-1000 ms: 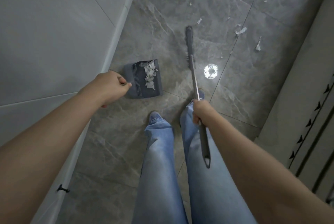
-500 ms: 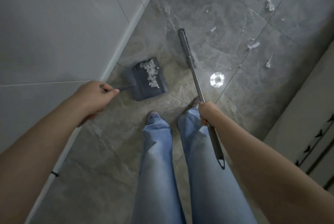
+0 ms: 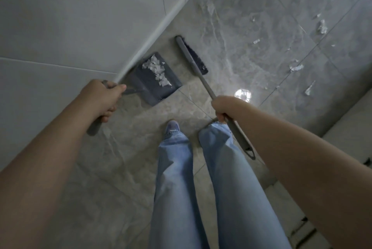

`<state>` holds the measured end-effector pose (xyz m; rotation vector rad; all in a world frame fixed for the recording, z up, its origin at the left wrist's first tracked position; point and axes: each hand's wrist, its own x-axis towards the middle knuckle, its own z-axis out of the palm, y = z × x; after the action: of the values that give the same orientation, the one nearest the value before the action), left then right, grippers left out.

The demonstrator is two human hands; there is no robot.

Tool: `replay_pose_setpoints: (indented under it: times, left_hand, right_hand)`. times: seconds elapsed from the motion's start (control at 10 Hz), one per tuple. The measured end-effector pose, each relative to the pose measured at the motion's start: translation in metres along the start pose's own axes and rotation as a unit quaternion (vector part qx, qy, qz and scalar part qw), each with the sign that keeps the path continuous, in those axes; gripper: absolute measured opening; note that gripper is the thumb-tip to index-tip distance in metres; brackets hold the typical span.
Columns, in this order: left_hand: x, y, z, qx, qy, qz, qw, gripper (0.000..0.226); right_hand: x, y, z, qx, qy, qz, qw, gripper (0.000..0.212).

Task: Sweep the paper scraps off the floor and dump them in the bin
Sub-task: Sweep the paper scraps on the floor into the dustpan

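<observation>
A dark grey dustpan (image 3: 149,85) sits by the wall's skirting, holding a pile of white paper scraps (image 3: 158,70). My left hand (image 3: 102,97) grips its long handle. My right hand (image 3: 223,107) grips the shaft of a grey broom (image 3: 192,57), whose head rests on the floor just right of the dustpan. Several more paper scraps (image 3: 296,67) lie scattered on the grey tiles to the upper right. No bin is in view.
A pale wall (image 3: 80,17) with a skirting board runs along the left. A bright lamp reflection (image 3: 242,94) shines on the floor. My legs in blue jeans (image 3: 177,178) stand below. A light cabinet or door (image 3: 346,124) edges the right.
The view has swung left. The dustpan and broom head now lie closer to the wall, and the broom head has been drawn nearer to the dustpan.
</observation>
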<state>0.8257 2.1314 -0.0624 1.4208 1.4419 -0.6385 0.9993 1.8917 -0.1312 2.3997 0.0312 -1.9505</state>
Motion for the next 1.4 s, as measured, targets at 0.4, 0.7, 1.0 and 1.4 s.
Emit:
replay_pose_setpoints:
  times: [0.4, 0.7, 1.0, 1.4]
  left_hand:
    - [0.009, 0.002, -0.003, 0.016, 0.022, -0.004, 1.0, 0.039]
    - [-0.002, 0.01, -0.002, 0.004, -0.007, -0.021, 1.0, 0.042]
    - [-0.012, 0.03, 0.022, 0.033, -0.069, -0.031, 0.997, 0.049]
    - [-0.025, 0.116, 0.12, 0.181, -0.076, 0.126, 0.972, 0.035]
  right_hand:
    - [-0.004, -0.021, 0.001, 0.023, 0.024, 0.027, 0.999, 0.021]
    - [-0.014, 0.019, 0.019, -0.008, 0.016, 0.031, 0.999, 0.013]
    - [0.02, 0.039, -0.002, 0.045, 0.005, 0.073, 0.996, 0.022]
    - [0.003, 0.136, -0.042, 0.209, 0.028, 0.14, 0.967, 0.037]
